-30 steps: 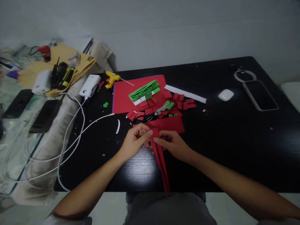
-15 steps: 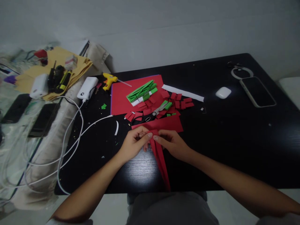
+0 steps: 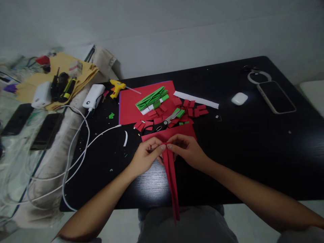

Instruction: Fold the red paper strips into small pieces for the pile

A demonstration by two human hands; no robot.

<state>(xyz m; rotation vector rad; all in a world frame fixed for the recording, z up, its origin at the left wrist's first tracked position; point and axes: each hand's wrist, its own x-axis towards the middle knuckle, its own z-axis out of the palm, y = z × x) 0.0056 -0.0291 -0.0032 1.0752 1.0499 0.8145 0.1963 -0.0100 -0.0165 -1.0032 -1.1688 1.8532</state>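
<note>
Both of my hands pinch the far end of a folded red paper strip (image 3: 171,179). My left hand (image 3: 146,155) grips its left edge, with the thumb on top. Opposite it, my right hand (image 3: 188,150) presses the right edge between thumb and fingers. Lengthwise creases run down the strip, and its near end hangs past the table edge. Just beyond my fingers lies a flat red paper piece (image 3: 154,135). Scissors with black handles (image 3: 162,126) rest behind that, among small red paper pieces (image 3: 194,111).
Green folded paper (image 3: 152,98) lies on a red sheet (image 3: 126,108) beside a yellow glue gun (image 3: 117,88). A white cable (image 3: 88,148) crosses the table's left side. At right are a white case (image 3: 239,99), a phone (image 3: 277,97) and a white ring (image 3: 259,77).
The strip's near end has swung left and now reaches farther past the table edge. My right fingers have shifted slightly over its far end. Both hands keep their pinch.
</note>
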